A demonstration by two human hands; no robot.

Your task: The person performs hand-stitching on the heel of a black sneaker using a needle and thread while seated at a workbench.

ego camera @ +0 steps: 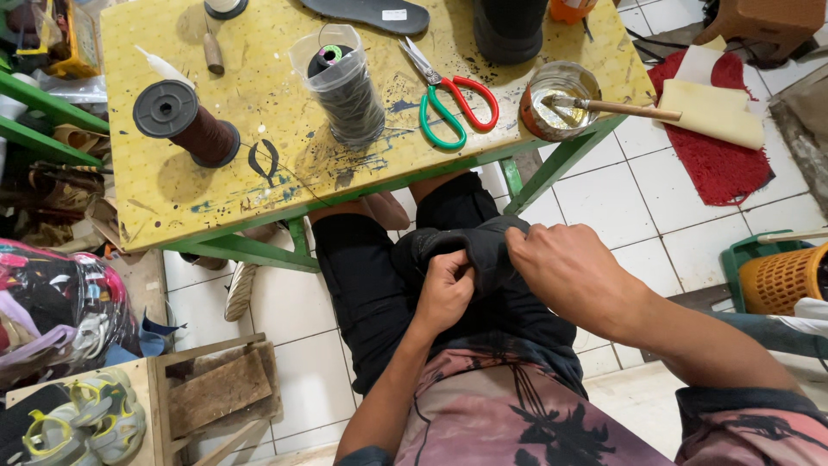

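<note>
A black shoe [470, 246] rests on my lap, below the edge of the yellow worktable [259, 112]. My left hand [444, 292] has its fingers closed on the shoe's near side. My right hand [565, 267] lies over the shoe's right end and grips it. A thin thread runs from the table edge down toward the shoe. Part of the shoe is hidden under both hands.
On the table stand a brown thread spool [185, 121], a dark thread cone in plastic [345, 86], red-and-green scissors [453, 99], a glue tin with a brush [556, 103] and a black insole [366, 13]. An orange basket [785, 276] sits at right; a red mat [716, 147] lies on the tiles.
</note>
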